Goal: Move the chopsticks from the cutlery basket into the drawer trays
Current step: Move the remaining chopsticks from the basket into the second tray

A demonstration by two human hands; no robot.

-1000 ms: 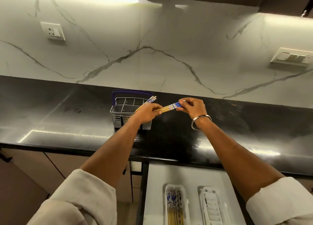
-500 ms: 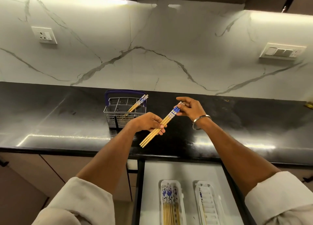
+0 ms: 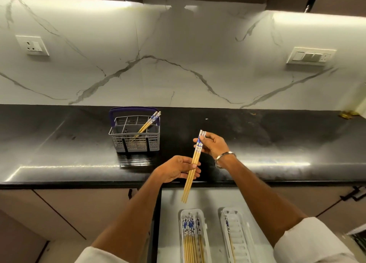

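Above the open drawer (image 3: 172,207), the person holds a small bundle of chopsticks (image 3: 193,166) tilted, patterned ends up. The right hand (image 3: 213,145) pinches the patterned tops, and the left hand (image 3: 179,169) closes loosely round the bare middle. The thin tips hang free past the bench (image 3: 59,153) edge, so a slack grip could let one slide out and drop beside the trays or onto the floor. Lowered crooked, they might also lie across the sticks already there.

I count three sticks in the bundle (possibly more, since they overlap). Two or three lean in the basket (image 3: 134,133) on the bench. Two trays sit in the drawer: the left tray (image 3: 183,215) holds a packed row, about seven or eight, and the right tray (image 3: 240,241) shows only one stick along its left side.
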